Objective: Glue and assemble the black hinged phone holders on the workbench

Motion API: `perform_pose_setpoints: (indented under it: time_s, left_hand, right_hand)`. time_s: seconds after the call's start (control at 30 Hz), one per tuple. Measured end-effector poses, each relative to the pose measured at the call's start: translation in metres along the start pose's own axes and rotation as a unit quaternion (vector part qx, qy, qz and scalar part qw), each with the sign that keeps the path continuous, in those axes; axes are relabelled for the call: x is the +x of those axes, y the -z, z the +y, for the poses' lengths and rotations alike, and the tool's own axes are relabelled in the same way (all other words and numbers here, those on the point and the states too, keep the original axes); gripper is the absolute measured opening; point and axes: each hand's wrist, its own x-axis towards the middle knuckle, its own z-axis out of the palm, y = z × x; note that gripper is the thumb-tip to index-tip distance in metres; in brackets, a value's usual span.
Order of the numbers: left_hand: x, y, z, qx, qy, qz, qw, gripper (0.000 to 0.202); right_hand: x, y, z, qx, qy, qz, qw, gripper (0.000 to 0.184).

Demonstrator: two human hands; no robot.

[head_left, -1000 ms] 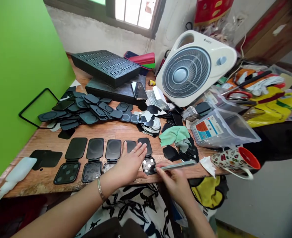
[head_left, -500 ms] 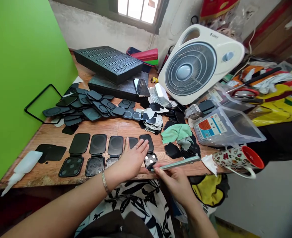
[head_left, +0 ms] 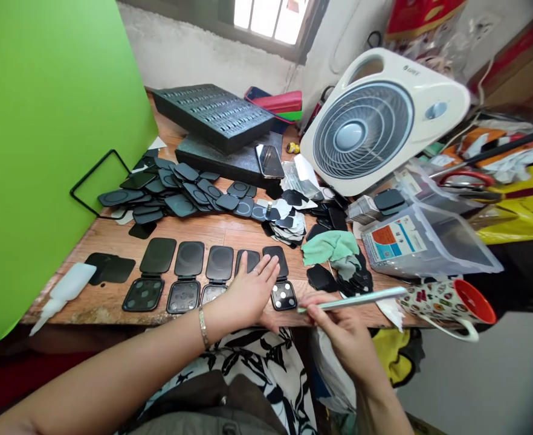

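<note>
Here's a slim silvery metal tool (head_left: pixel 352 300) pinched between thumb and fingers of the right hand (head_left: pixel 343 329), gripped nearer the tip, which looks like a hold chosen for fine control, and that tip comes in just beside a black hinged case with white dots (head_left: pixel 283 296). The left hand (head_left: pixel 251 290) lies open, its fingers spread across the black rounded-square lids at the end of the row, apparently pinning them so nothing slides. That dotted case sits at the right end of a tidy line of open black hinged cases (head_left: pixel 184 296) along the front of the wooden surface (head_left: pixel 194 226), lids to the far side and perforated frames toward the person, spaced so each seems easy to reach. Just beyond lies a loose heap of black round-marked pads (head_left: pixel 171 187), and off to the right a crumpled mint-green cloth (head_left: pixel 330 248) and a clear plastic tub (head_left: pixel 429 241).
</note>
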Motion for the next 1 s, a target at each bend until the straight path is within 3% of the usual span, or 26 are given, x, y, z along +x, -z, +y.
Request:
perform_pose_setpoints:
  time_s: [0.07,0.23,0.37,0.47,0.57,0.63,0.73,0.8,0.9,1.0]
  left_hand:
    - [-0.007,0.012,-0.003,-0.016,-0.002,0.006,1.000,0.113]
    - [-0.045,0.044,-0.034,0.003,-0.007,0.017,1.000,0.100]
    - [-0.065,0.035,-0.054,0.008,0.000,0.002,1.000,0.090]
    - [-0.067,0.023,-0.055,0.000,-0.002,0.009,1.000,0.096]
    - [-0.066,0.018,-0.052,-0.011,-0.007,0.020,1.000,0.099]
    - [-0.066,0.017,-0.051,-0.009,-0.003,0.028,1.000,0.096]
    - [-0.066,0.015,-0.051,-0.002,0.003,0.029,1.000,0.094]
    - [-0.066,0.015,-0.051,-0.004,0.001,0.027,1.000,0.094]
    - [-0.068,0.016,-0.052,-0.020,-0.002,0.027,0.999,0.094]
    - [-0.069,0.018,-0.052,-0.039,0.006,0.027,0.999,0.093]
  right_hand:
    - [-0.004,0.001,-0.008,0.001,0.021,0.039,0.999,0.019]
    - [0.009,-0.030,-0.016,-0.034,0.067,0.019,0.997,0.016]
    - [0.029,-0.062,-0.002,-0.138,0.129,0.010,0.982,0.014]
    - [0.038,-0.078,0.009,-0.202,0.176,0.011,0.963,0.012]
    - [0.040,-0.084,0.009,-0.237,0.181,0.023,0.954,0.014]
    - [0.038,-0.081,0.001,-0.222,0.137,-0.008,0.965,0.015]
    - [0.032,-0.069,-0.014,-0.086,0.014,-0.133,0.987,0.020]
    - [0.029,-0.064,-0.020,-0.007,-0.018,-0.135,0.991,0.022]
    - [0.034,-0.072,-0.015,-0.047,0.065,-0.051,0.995,0.017]
    - [0.044,-0.091,-0.003,-0.156,0.154,-0.030,0.975,0.011]
